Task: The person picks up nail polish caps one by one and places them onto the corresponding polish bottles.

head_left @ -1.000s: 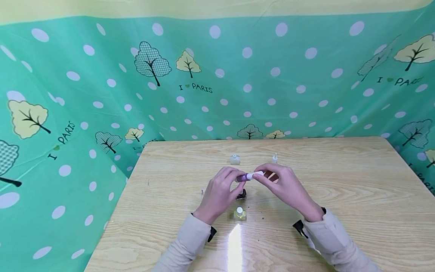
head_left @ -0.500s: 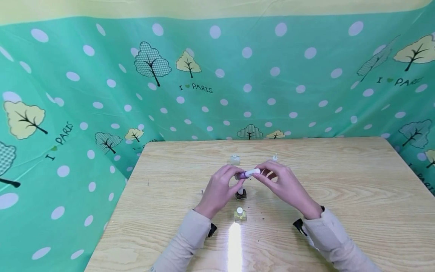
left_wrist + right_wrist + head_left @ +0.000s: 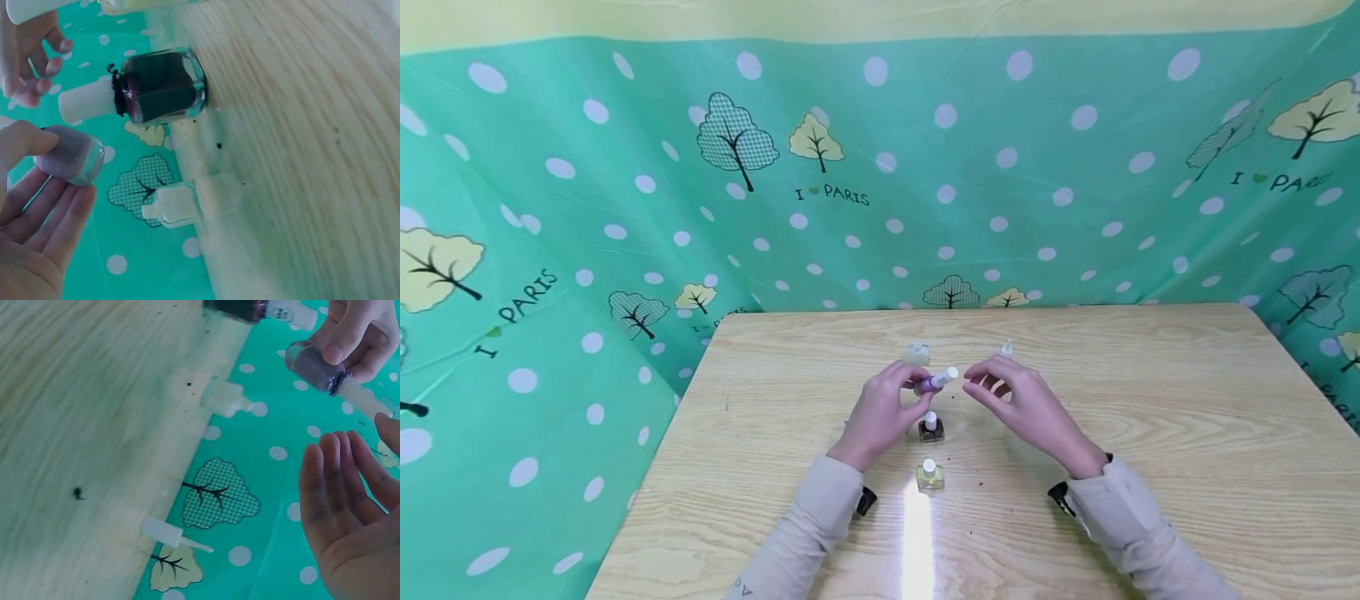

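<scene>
My left hand (image 3: 880, 412) holds a small purple nail polish bottle (image 3: 928, 386) between thumb and fingers, above the table. Its long white cap (image 3: 945, 377) is on and tilts up to the right. In the left wrist view the thumb presses the side of the purple bottle (image 3: 67, 155). Just right of the cap is my right hand (image 3: 1030, 408), fingers loosely bent and holding nothing. The right wrist view shows that palm (image 3: 350, 531) facing up near the cap (image 3: 362, 400). Below the hands stands a dark nail polish bottle (image 3: 931, 431) with a white cap.
Nearer me stands a yellow nail polish bottle (image 3: 929, 477), white-capped. Behind the hands are an uncapped pale bottle (image 3: 918, 354) and a white brush cap (image 3: 1007, 349), brush upward. Small dark specks dot the wooden table (image 3: 1150, 433). A green polka-dot cloth (image 3: 1045, 200) hangs behind.
My right fingers have come off the white cap and now stand apart from it. My left hand has moved slightly left, tilting the purple bottle more upright.
</scene>
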Demonstrator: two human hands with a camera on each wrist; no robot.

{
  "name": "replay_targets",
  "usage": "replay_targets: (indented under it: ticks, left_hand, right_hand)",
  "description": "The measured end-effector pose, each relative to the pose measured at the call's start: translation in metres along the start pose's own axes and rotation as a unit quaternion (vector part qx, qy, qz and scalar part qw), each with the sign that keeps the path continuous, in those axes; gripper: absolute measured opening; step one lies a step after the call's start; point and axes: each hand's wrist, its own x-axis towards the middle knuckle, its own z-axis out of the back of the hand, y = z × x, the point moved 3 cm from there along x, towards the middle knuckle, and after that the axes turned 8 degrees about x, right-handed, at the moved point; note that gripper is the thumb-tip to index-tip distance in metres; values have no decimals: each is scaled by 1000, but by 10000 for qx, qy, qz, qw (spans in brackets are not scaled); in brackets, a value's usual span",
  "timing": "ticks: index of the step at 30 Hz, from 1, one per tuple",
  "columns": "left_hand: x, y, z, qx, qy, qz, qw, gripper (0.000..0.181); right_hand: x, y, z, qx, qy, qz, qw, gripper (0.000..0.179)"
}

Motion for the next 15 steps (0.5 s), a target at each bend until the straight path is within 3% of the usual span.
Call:
replay_targets:
  ticks: [6, 15]
  left_hand:
    - [1, 10, -7, -145, 434, 531, 9975, 20]
    - [3, 22, -17, -615, 1029, 1108, 9866, 18]
  right_hand:
    - [0, -14, -1, -151, 114, -134, 9997, 20]
    - [1, -32, 0, -218, 197, -391, 9988, 25]
